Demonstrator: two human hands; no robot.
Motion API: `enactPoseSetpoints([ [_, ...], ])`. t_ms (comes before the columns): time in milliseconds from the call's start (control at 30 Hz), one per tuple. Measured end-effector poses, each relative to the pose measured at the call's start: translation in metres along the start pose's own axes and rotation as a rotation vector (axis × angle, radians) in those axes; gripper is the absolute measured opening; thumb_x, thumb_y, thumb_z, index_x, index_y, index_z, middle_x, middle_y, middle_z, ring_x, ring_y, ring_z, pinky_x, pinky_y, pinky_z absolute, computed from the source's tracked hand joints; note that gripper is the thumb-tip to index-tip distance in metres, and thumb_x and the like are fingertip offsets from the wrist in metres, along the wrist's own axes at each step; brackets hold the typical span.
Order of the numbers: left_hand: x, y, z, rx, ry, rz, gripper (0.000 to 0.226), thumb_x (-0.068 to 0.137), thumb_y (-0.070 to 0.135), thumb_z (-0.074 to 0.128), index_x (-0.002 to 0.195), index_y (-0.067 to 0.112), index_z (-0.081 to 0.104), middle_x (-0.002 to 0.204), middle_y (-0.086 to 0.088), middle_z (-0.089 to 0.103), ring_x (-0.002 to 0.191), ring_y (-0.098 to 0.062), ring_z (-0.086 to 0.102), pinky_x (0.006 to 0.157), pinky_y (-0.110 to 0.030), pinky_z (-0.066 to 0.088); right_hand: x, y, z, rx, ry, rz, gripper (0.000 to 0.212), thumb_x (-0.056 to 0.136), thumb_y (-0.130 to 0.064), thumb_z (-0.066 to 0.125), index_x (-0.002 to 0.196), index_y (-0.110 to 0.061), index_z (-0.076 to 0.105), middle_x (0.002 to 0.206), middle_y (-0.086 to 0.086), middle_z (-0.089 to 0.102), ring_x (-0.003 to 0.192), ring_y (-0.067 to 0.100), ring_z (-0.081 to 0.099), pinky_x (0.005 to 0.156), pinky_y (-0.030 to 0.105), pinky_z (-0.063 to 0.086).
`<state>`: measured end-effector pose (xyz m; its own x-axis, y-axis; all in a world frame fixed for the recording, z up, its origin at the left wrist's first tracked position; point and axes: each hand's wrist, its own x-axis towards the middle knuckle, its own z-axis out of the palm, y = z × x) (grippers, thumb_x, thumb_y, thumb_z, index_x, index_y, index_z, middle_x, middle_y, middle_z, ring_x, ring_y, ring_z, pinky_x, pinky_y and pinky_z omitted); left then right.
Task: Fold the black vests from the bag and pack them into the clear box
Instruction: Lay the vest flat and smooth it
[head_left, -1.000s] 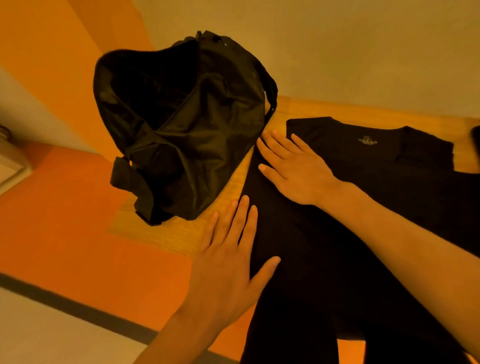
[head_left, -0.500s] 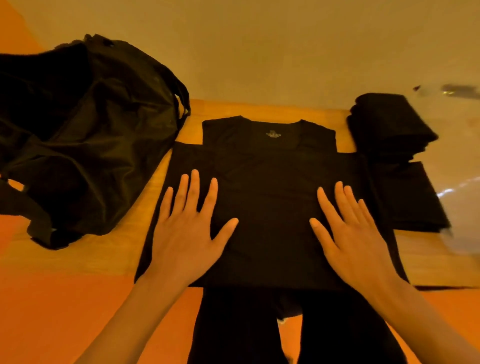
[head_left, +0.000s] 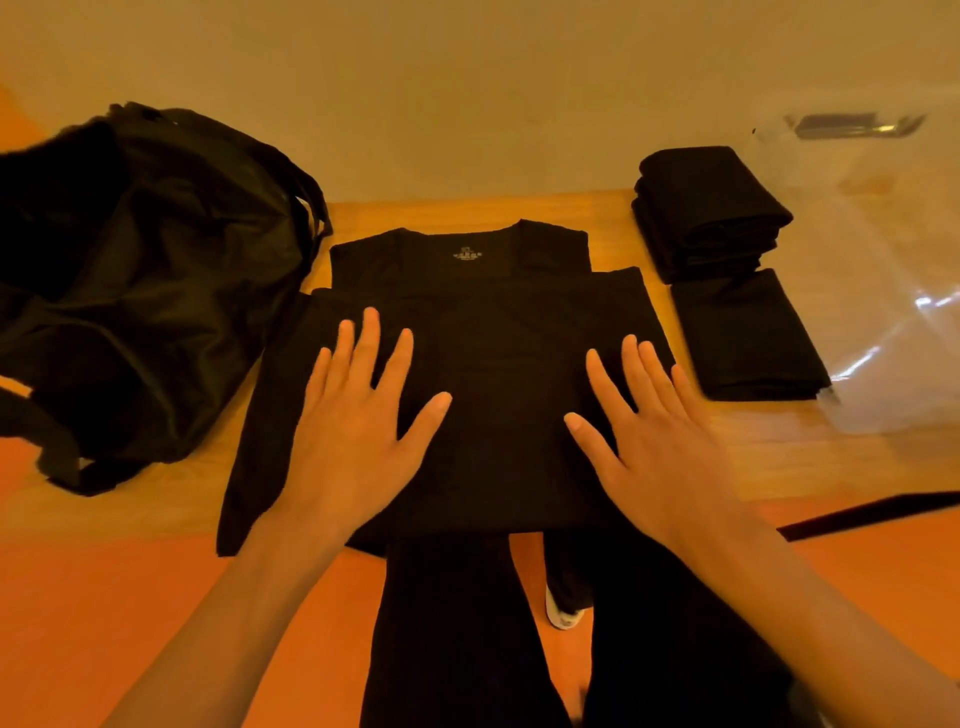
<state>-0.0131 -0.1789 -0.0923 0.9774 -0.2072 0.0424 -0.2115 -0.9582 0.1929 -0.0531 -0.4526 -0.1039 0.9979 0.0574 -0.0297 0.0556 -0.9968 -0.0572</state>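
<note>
Wooden worktop (head_left: 779, 457): black vest (head_left: 498, 364) spread flat, left hand (head_left: 353, 436) and right hand (head_left: 660, 441) pressing it, each grip wide, fingers splayed; bag (head_left: 156, 291) to its left.

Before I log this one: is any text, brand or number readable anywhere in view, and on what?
Pale print at the neckline of the spread vest: too small and blurred to read.
Bag, folded vests, clear box: no text visible.
</note>
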Motion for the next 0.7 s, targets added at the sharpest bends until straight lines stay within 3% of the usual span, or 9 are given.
enactPoseSetpoints([
  [133,0.053,0.062,0.014,-0.033,-0.067,0.354,0.067,0.103,0.063,0.01,0.163,0.034,0.006,0.17,0.001,-0.012,0.156,-0.021,-0.015,0.128,-0.042,-0.001,-0.009,0.007,0.008,0.011,0.005,0.021,0.078,0.095,-0.07,-0.013,0.16,-0.028,-0.002,0.169,0.008,-0.003,0.155,0.021,-0.009,0.127,0.044,0.004],
  [367,0.138,0.119,0.044,0.15,-0.219,0.68,0.064,0.105,0.059,0.014,0.162,0.033,0.001,0.17,0.007,-0.009,0.155,-0.015,-0.015,0.127,-0.042,-0.005,-0.024,0.027,0.005,0.065,0.06,-0.033,0.078,0.101,-0.066,-0.004,0.162,-0.019,0.007,0.169,0.01,0.002,0.156,0.02,-0.004,0.127,0.044,0.009],
  [533,0.157,0.115,0.047,0.166,-0.192,0.701,0.07,0.102,0.066,0.015,0.162,0.034,0.002,0.171,0.007,-0.003,0.156,-0.011,-0.009,0.128,-0.042,-0.001,-0.044,0.036,0.013,0.005,0.044,-0.033,0.079,0.104,-0.064,0.007,0.16,-0.01,0.018,0.167,0.013,0.015,0.157,0.023,0.006,0.125,0.047,0.016],
  [700,0.157,0.116,0.04,0.151,-0.235,0.707,0.07,0.1,0.066,0.009,0.162,0.035,0.0,0.171,0.006,-0.005,0.156,-0.013,-0.013,0.128,-0.044,-0.003,-0.06,0.039,0.013,0.011,0.056,-0.016,0.078,0.104,-0.064,0.01,0.16,-0.01,0.019,0.167,0.014,0.014,0.157,0.024,0.005,0.124,0.045,0.013],
])
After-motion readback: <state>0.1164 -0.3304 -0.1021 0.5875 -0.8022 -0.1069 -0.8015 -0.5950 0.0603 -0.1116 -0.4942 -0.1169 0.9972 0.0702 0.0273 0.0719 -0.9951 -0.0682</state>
